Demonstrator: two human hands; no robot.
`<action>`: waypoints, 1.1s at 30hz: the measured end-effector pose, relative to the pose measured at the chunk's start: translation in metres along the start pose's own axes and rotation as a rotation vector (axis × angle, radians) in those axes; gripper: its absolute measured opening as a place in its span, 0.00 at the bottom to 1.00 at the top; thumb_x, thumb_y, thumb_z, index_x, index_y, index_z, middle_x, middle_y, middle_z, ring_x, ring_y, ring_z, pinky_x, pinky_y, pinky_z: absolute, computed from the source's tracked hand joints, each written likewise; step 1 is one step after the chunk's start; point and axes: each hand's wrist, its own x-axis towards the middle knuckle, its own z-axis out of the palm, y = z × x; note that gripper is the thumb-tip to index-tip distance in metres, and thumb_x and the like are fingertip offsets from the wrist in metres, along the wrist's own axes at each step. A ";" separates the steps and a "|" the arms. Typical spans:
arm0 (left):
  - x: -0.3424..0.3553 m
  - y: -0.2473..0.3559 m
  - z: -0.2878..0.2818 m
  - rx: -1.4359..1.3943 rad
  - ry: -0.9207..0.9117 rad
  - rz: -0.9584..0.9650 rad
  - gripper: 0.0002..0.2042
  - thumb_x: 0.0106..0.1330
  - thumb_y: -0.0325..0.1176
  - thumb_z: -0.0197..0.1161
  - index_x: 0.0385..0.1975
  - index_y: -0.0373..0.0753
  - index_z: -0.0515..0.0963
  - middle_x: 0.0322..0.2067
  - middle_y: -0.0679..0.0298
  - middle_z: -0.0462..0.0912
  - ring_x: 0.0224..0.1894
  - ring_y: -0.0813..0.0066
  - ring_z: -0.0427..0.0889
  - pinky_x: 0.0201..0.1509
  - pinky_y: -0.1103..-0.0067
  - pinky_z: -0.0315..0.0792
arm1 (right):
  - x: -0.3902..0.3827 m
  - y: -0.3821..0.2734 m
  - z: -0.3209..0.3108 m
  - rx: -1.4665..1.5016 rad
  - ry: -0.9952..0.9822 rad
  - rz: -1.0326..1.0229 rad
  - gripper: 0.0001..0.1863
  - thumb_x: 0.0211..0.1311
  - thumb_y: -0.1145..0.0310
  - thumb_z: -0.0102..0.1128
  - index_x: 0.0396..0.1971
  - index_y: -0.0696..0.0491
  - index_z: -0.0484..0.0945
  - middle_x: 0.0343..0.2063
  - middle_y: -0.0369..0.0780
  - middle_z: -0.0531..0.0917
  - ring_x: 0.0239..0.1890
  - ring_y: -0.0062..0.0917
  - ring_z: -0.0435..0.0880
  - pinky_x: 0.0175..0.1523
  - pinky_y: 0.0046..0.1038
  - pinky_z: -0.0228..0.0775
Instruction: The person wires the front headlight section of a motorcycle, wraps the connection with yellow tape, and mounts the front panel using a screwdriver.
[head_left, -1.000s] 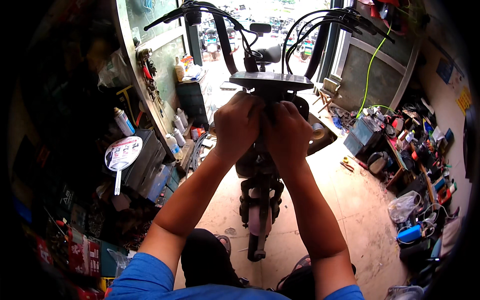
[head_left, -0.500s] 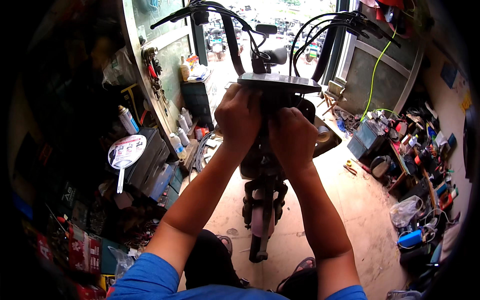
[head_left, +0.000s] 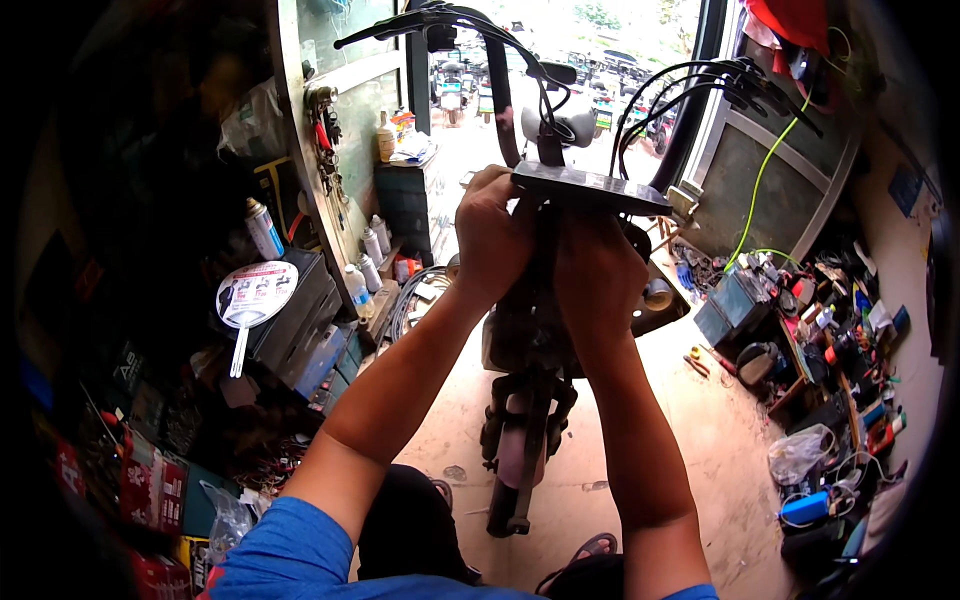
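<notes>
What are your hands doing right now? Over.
Left hand and right hand both grip the scooter's front column under the flat black panel. Cables hang close.

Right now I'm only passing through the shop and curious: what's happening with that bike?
A person in a blue shirt has both hands up at the front of an electric scooter. The left hand grips the left edge of a flat dark panel just below the handlebars; the right hand presses underneath it. The front wheel points toward the person on the concrete floor. A round hand fan and spray cans sit on cluttered shelves at the left.
</notes>
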 end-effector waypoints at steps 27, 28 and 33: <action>0.028 -0.037 -0.013 -0.203 -0.214 0.032 0.05 0.67 0.32 0.69 0.35 0.39 0.86 0.34 0.54 0.89 0.37 0.49 0.89 0.40 0.64 0.81 | 0.000 -0.002 0.020 -0.056 0.032 -0.100 0.12 0.65 0.69 0.73 0.48 0.48 0.91 0.40 0.43 0.91 0.37 0.40 0.92 0.43 0.37 0.83; 0.028 -0.040 -0.012 -0.197 -0.191 0.063 0.05 0.67 0.33 0.69 0.36 0.39 0.86 0.35 0.54 0.89 0.37 0.49 0.89 0.40 0.64 0.81 | 0.001 -0.003 0.021 -0.065 0.033 -0.099 0.11 0.65 0.70 0.73 0.47 0.48 0.91 0.40 0.43 0.91 0.38 0.39 0.92 0.43 0.36 0.84; 0.029 -0.041 -0.011 -0.114 -0.151 0.190 0.05 0.67 0.33 0.68 0.36 0.39 0.86 0.32 0.56 0.88 0.35 0.51 0.89 0.38 0.64 0.82 | 0.001 -0.006 0.022 -0.161 0.025 -0.103 0.10 0.64 0.70 0.74 0.44 0.49 0.91 0.40 0.43 0.91 0.38 0.39 0.92 0.43 0.36 0.85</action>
